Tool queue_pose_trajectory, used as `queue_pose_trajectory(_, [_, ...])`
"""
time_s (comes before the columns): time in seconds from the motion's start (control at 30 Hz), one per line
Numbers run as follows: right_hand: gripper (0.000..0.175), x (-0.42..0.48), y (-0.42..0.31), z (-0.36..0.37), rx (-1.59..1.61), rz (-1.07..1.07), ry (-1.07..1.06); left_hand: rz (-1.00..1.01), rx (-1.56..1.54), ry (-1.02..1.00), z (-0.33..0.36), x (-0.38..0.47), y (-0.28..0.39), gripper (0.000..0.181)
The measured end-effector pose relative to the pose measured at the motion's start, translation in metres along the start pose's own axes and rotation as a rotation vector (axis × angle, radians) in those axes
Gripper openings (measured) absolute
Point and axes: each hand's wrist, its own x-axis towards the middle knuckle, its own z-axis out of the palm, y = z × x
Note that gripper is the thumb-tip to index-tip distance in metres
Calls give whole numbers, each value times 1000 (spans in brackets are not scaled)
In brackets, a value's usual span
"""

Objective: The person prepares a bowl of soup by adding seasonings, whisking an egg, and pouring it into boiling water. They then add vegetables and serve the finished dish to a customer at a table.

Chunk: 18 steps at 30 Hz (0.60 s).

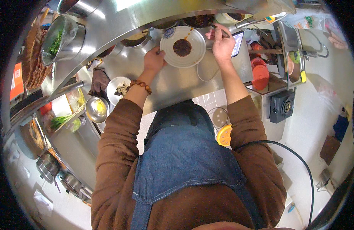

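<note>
A white plate (198,56) with a blue pattern near its rim sits on the steel counter. A dark, chunky sauce (182,48) forms a round pool in its middle, with drips trailing towards the far rim. My left hand (154,59) is at the plate's left edge with fingers curled; a small dark thing shows at the fingers, too little to name. In my right hand (223,43) is the dark handle of a utensil (222,31), beside a container of dark sauce (200,20). The utensil's far end cannot be made out.
A lit phone (237,43) stands just right of my right hand. At left lie a plate of food scraps (112,86), dark gloves (99,82) and a steel bowl with egg (90,110). A steel shelf (113,26) overhangs the counter. Right is a red tub (260,74).
</note>
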Motion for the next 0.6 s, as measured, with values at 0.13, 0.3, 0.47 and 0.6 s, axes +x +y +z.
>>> queue_pose_trajectory(0.13, [27,1,0,-5,53,65,29,-64,-144,-23,1,1,-3,30])
queue_pose_trajectory(0.3, [26,2,2,-6,52,61,12,24,47,-24,-3,2,0,29])
queue_pose_trajectory(0.47, [27,0,-11,-10,130,98,38,48,-16,0,-3,-5,4,27])
queue_pose_trajectory(0.6, [28,-16,-29,-22,185,163,45,72,34,50,-2,-7,7,24])
